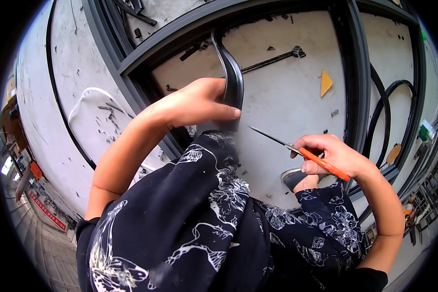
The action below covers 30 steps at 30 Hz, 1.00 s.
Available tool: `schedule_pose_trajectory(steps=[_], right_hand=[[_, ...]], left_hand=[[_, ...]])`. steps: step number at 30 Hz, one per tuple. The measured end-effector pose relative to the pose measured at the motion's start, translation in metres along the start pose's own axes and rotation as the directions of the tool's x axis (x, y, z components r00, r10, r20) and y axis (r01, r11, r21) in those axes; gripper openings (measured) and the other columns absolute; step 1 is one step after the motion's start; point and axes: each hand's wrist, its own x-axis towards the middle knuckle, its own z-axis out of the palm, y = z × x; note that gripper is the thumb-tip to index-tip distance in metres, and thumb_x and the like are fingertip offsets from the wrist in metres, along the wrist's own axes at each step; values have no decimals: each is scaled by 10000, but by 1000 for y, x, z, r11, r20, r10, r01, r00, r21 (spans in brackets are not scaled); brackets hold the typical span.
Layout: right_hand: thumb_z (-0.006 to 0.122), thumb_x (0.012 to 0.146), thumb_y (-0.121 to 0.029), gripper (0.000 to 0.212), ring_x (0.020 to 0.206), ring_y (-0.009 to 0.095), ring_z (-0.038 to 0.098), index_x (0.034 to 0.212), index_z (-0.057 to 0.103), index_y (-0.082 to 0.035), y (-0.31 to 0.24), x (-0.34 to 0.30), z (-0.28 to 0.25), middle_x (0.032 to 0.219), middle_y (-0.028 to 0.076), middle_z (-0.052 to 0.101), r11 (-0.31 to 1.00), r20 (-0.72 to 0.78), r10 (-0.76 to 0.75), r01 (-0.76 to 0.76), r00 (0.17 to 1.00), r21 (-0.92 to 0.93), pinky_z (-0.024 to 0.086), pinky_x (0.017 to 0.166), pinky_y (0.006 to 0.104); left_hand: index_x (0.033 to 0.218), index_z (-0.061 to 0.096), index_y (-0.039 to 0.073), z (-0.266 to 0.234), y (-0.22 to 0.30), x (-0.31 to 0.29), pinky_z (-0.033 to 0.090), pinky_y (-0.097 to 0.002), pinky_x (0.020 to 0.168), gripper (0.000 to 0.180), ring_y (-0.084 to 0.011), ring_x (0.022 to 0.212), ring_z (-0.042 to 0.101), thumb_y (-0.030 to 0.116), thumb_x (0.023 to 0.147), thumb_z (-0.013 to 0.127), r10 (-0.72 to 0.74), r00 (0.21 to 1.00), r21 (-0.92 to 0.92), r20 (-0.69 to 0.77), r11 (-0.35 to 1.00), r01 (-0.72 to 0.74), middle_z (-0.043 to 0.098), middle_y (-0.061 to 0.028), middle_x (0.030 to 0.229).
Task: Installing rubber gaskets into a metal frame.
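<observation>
My left hand [199, 103] is closed around a black rubber strip [232, 73], its thumb pressed on the strip near the lower end. From my grip the strip curves up to the dark grey metal frame [180, 34]. Orange-handled scissors [321, 163] are in my right hand [328, 151], which is closed around the handles. Their blades look closed, with the tip pointing left toward the strip but apart from it. The strip's lower end is blurred near my dark, white-patterned clothing.
Inside the frame, a thin black bar [270, 61], a yellow triangular piece [326, 83] and small black scraps lie on the pale surface. Curved black strips [382, 112] rest at the right. A white strip [85, 95] lies at the left. My shoe [291, 178] stands beyond the right knee.
</observation>
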Motion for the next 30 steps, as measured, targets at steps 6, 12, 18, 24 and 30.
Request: schedule_pose_trajectory(steps=[6, 12, 18, 24, 30], right_hand=[[779, 764, -443, 530, 814, 139, 559, 1053, 639, -21, 3, 8, 0, 913, 44, 633, 999, 90, 40, -40, 995, -1, 470, 766, 294], [801, 769, -396, 472, 672, 103, 498, 1011, 651, -21, 1, 8, 1, 739, 21, 590, 995, 27, -96, 97, 995, -16, 440, 627, 273], [821, 744, -404, 518, 718, 102, 547, 1034, 651, -10, -13, 13, 1, 786, 28, 631, 1000, 44, -28, 28, 999, -9, 462, 667, 266], [831, 755, -287, 438, 739, 68, 543, 1032, 653, 2, -9, 14, -1, 801, 6, 638, 993, 77, -49, 40, 996, 113, 471, 696, 251], [839, 747, -262, 441, 781, 62, 575, 1038, 657, 16, -23, 13, -1, 808, 2, 646, 988, 94, 32, -46, 995, 150, 487, 724, 247]], left_hand=[[991, 585, -20, 2, -1, 2, 471, -255, 731, 239, -76, 786, 543, 147, 864, 698, 18, 999, 68, -34, 998, -16, 607, 0, 846], [994, 584, -24, 2, -3, 4, 472, -255, 724, 239, -77, 781, 544, 148, 869, 693, 9, 1000, 79, -22, 997, -7, 606, -1, 844], [997, 594, -20, 2, 0, 3, 468, -253, 736, 241, -75, 786, 552, 154, 866, 699, 15, 1000, 3, 1, 1000, -15, 618, -2, 858], [988, 608, -3, -3, 4, -4, 457, -245, 750, 248, -76, 793, 561, 172, 850, 718, 16, 1000, -37, 16, 999, -16, 626, 5, 858], [998, 613, 5, -5, 2, -6, 455, -245, 759, 278, -80, 800, 567, 186, 828, 739, 4, 999, -67, 52, 998, -1, 631, 12, 861]])
